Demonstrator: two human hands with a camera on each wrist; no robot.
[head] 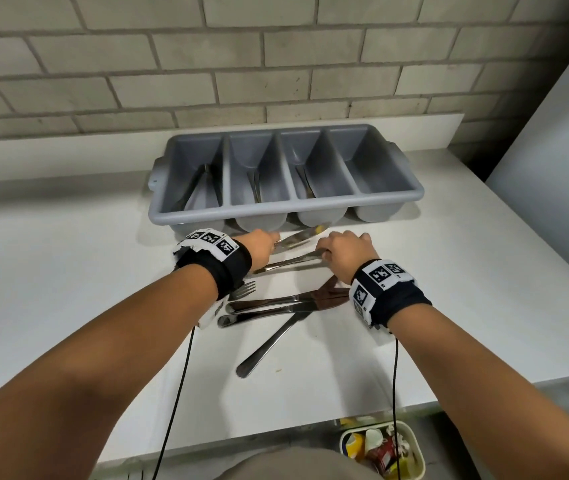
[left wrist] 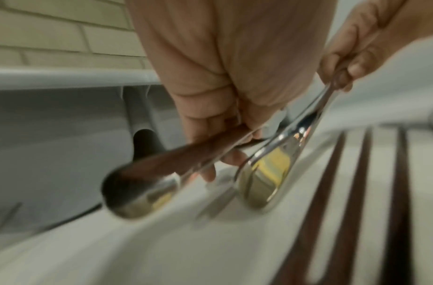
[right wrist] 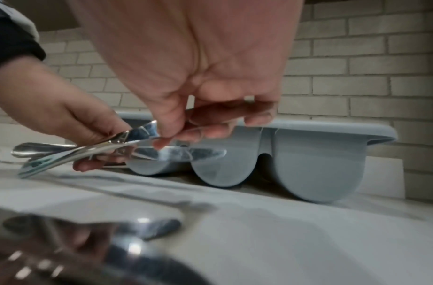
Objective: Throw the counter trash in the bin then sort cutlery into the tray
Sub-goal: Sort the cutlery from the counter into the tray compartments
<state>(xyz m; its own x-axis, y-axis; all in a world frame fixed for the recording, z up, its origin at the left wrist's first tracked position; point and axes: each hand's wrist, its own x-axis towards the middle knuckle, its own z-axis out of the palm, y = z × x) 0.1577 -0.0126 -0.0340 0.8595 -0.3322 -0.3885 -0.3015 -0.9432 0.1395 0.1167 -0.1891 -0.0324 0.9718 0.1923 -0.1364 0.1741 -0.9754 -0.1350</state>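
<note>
With trash already in the bin (head: 414, 441), the left hand (head: 258, 247) is gripping a knife (head: 302, 237) and the right hand (head: 345, 251) is pinching another piece (head: 286, 263) at the countertop's back edge beside the tray (head: 393, 197), each needing its matching compartment next

No words, brands or numbers can be read anywhere; the only signs are black-and-white square code markers on the left wristband (head: 212, 244) and the right wristband (head: 380, 282), and print on the trash in the bin (head: 411, 441) is too blurred.

Even indoor light, blurred wrist views
</note>
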